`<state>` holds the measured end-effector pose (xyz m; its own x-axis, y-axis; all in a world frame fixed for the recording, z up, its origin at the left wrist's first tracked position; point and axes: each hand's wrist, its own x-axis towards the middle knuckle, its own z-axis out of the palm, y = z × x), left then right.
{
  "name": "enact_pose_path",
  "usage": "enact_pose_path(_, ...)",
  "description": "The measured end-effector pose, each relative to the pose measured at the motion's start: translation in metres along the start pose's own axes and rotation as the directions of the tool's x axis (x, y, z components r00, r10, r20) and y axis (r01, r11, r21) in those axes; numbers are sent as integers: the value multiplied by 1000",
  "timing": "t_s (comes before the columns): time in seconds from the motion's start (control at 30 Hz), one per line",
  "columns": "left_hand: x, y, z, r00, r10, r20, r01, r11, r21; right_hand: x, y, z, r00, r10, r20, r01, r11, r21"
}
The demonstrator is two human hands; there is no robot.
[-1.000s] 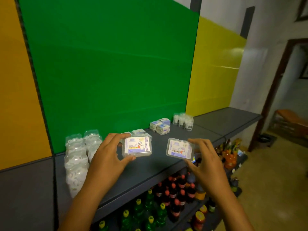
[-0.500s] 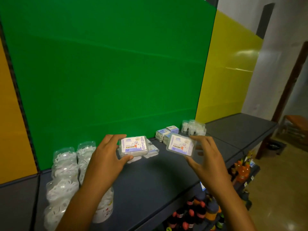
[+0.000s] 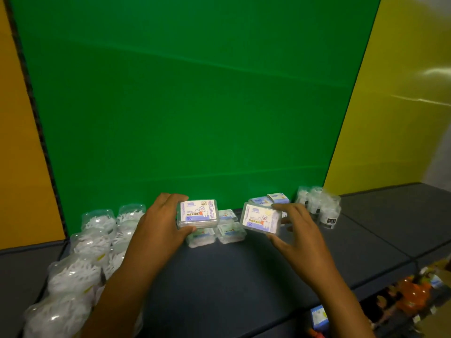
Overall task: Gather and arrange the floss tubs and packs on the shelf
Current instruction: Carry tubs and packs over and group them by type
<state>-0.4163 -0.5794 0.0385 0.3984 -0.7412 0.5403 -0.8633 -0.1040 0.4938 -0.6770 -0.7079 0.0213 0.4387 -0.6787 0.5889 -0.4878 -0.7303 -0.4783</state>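
My left hand (image 3: 159,226) grips a clear flat floss pack (image 3: 198,212) with a white and purple label, held just above other flat packs (image 3: 229,230) lying on the grey shelf (image 3: 244,276) by the green wall. A second flat pack (image 3: 260,218) of the same kind is held tilted in my right hand (image 3: 296,231), a little to the right. Several round clear floss tubs (image 3: 95,240) full of white picks stand in rows along the left. A cluster of small tubs (image 3: 319,207) stands at the right, with small boxed packs (image 3: 268,199) behind my right hand.
The green panel (image 3: 190,106) backs the shelf, with an orange panel (image 3: 19,142) to its left and a yellow one (image 3: 395,106) to its right. Below the shelf's front edge at the lower right, bottles and an orange item (image 3: 412,292) sit on a lower shelf.
Both hands have carried their packs forward and down toward the packs by the green wall. The view has come closer to the shelf and tilted up.
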Motion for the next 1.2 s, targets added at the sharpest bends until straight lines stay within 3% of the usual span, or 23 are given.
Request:
enact_pose_path(0.57,-37,9,86,923,-351,160,328,932,153,64,73,45,966,-198,165,156,958,241)
enact_pose_path(1.0,-46,8,98,927,-362,97,352,930,108,61,84,53,933,-184,308,95,954,283)
enact_pose_path(1.2,-34,17,76,930,-346,126,294,902,316,61,95,47,918,-149,368,46,961,274)
